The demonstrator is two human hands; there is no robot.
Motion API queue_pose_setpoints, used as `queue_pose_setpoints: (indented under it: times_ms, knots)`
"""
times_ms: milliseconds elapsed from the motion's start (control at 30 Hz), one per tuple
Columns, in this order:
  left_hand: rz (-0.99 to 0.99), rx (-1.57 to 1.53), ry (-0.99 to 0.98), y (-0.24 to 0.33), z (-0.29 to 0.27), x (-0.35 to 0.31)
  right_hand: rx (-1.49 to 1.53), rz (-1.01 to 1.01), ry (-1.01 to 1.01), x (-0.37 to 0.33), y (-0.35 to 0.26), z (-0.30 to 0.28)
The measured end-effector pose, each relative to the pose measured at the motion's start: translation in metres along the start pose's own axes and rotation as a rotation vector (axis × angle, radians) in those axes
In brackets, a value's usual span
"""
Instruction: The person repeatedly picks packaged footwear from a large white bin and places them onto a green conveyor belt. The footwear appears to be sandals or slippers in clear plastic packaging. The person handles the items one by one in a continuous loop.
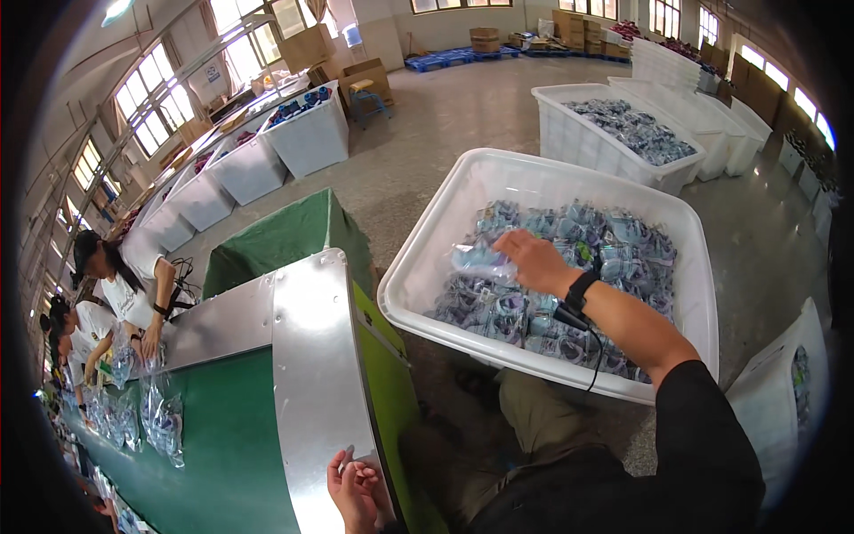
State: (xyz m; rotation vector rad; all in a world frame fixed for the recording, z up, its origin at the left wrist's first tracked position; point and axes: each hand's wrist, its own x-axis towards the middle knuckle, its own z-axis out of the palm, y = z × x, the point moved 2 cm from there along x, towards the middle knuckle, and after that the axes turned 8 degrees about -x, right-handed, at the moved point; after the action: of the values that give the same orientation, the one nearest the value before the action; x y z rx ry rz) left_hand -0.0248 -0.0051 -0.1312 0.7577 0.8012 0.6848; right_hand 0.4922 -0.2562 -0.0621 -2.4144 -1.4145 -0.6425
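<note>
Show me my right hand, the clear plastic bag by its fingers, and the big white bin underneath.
Right hand (537, 264): head view, on the back of the hand.
Clear plastic bag (479, 260): head view, on its visible middle.
White bin (447, 215): head view, on its inner left wall.

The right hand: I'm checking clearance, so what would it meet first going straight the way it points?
The right hand would likely meet the clear plastic bag first, though they may already touch. Beyond it comes the left wall of the white bin.
</note>
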Motion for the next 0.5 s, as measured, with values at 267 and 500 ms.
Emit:
queue_pose_setpoints:
  times_ms: [267, 500]
  knots:
    - [0.065, 0.067, -0.023, -0.001, 0.007, -0.007, 0.111, 0.329, -0.511, -0.097, 0.064, 0.086]
    - [-0.002, 0.099, -0.059, 0.006, 0.011, -0.008, 0.364, 0.299, -0.567, -0.120, 0.022, 0.079]
